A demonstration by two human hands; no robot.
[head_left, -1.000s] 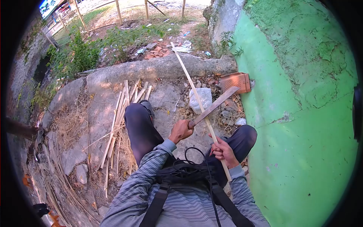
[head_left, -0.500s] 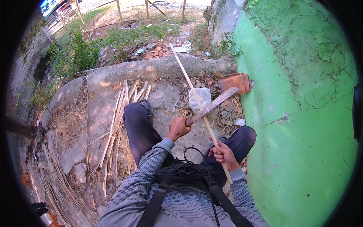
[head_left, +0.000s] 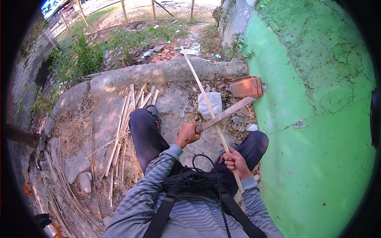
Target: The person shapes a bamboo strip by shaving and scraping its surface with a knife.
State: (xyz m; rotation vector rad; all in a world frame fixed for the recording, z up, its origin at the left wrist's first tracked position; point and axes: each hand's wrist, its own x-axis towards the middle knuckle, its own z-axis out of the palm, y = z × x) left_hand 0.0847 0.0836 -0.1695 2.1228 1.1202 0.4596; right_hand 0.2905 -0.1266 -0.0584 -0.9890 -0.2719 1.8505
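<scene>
My left hand [head_left: 188,135] is wrapped round the handle of a machete [head_left: 232,110], whose worn blade points up and to the right. The blade crosses a long pale bamboo strip [head_left: 197,81] just below a white stone block [head_left: 210,104]; whether its edge bites into the strip I cannot tell. My right hand [head_left: 235,162] grips the strip near its lower end, beside my right knee. The strip slants away from me, its far tip showing over the low concrete kerb. Part of the block is hidden behind the strip.
Several split bamboo strips [head_left: 121,131] lie in a pile left of my left leg. A low concrete kerb [head_left: 158,74] runs ahead. Close on my right stands a green wall [head_left: 313,166], with an orange roof tile [head_left: 244,87] against it. A black cable [head_left: 217,174] hangs before me.
The machete blade has tilted slightly downward, its tip lower and a little further right. The bamboo strip's far end has shifted slightly right. Both hands keep their grips.
</scene>
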